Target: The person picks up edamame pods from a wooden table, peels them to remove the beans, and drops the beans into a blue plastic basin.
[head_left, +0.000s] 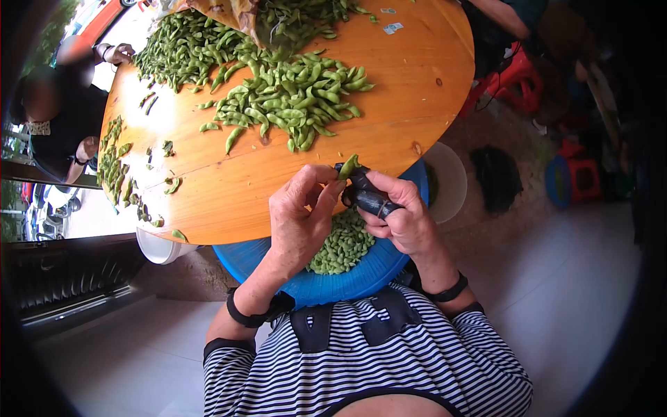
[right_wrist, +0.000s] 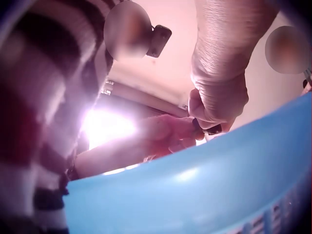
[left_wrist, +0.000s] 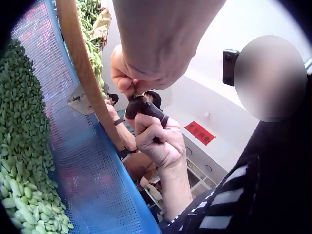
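In the head view a green soybean pod [head_left: 349,165] stands up between the two hands, over the near edge of the table. My left hand [head_left: 300,212] pinches its lower end between thumb and fingertips. On the other side my right hand [head_left: 410,219] grips the pod with thumb and forefinger, both wrapped in black covers [head_left: 375,201]. Below the hands, shelled green beans [head_left: 340,247] lie in a blue mesh basket [head_left: 240,267]. The left wrist view shows these beans [left_wrist: 22,136] heaped along the basket; there the fingers hide most of the pod.
A round-edged wooden table [head_left: 403,90] bears a pile of pods [head_left: 295,101] and a larger heap [head_left: 191,48] by a plastic bag [head_left: 233,14]. White buckets [head_left: 448,181] stand below its edge. Another person [head_left: 59,128] sits at the left, near scattered pods [head_left: 111,163].
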A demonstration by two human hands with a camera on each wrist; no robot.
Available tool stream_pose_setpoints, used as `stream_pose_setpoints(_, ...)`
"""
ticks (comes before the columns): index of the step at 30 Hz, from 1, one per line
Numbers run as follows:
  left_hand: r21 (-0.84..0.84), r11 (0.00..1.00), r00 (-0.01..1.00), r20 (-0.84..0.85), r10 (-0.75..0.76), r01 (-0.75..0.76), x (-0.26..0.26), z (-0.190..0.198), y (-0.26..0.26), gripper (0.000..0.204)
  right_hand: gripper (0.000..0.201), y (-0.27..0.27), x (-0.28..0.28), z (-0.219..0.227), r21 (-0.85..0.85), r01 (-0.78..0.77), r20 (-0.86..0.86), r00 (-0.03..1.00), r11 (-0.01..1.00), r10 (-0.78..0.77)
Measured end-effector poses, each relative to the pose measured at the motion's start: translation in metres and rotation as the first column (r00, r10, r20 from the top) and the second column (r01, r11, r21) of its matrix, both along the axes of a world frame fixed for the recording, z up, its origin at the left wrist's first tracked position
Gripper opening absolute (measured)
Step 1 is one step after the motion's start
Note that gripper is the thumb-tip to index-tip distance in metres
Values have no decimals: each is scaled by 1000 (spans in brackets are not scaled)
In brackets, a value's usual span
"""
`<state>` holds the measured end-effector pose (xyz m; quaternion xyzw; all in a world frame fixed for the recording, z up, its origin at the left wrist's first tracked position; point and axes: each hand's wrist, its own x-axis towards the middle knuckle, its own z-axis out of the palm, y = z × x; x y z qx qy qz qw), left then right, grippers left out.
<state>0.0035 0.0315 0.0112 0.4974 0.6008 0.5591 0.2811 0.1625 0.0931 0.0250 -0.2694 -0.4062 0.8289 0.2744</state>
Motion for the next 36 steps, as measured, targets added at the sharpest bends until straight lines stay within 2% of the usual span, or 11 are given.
stream_pose_setpoints(4, 18, 1000, 998, 53, 20, -21, 3, -1, -1, 9, 37, 2, 3, 0, -34, -61, -34, 998, 998, 59)
stream_pose_setpoints(6, 88, 996, 964, -262, 33, -10, 3, 7, -2, 11, 38, 2, 4, -3, -29, -56, -7, 998, 998, 56)
stream_pose_setpoints(10, 124, 990, 899, -438, -6, 67, 0, 9, -7, 7, 38, 0, 9, -11, -34, -45, -64, 997, 998, 42)
stream_pose_setpoints(14, 33, 982, 968, 163, -191, 188, -7, 0, -11, 6, 36, -4, 11, -19, -126, -39, -156, 988, 991, 19)
stream_pose_setpoints(16, -15, 972, 905, 369, -213, 235, -11, 1, -13, 5, 35, -3, 14, -25, -107, -77, -218, 975, 991, 52)
stream_pose_setpoints(18, 24, 931, 655, 704, -274, 364, -17, 1, -11, 6, 34, -2, 14, -25, -78, -122, -277, 956, 989, 96)
stream_pose_setpoints(24, -78, 947, 696, 697, -172, 312, -7, -7, -3, 13, 32, -3, 9, -8, 142, -34, 153, 988, 989, 12)
stream_pose_setpoints(26, -89, 986, 935, 338, -105, 142, -1, -10, 0, 21, 32, -6, 3, -4, 602, -64, 286, 948, 796, -140)
stream_pose_setpoints(29, -88, 986, 988, 78, -136, 143, -3, -2, 1, 26, 36, -4, 7, -1, 642, -92, 306, 941, 761, -145)
stream_pose_setpoints(33, -8, 992, 891, -439, -119, 129, -1, 1, -3, 21, 42, -8, 6, 2, 772, -100, 326, 910, 628, -256)
stream_pose_setpoints(36, -73, 981, 843, -503, -191, 179, -4, 10, -3, 18, 43, -9, 5, 0, 829, -92, 313, 893, 551, -323)
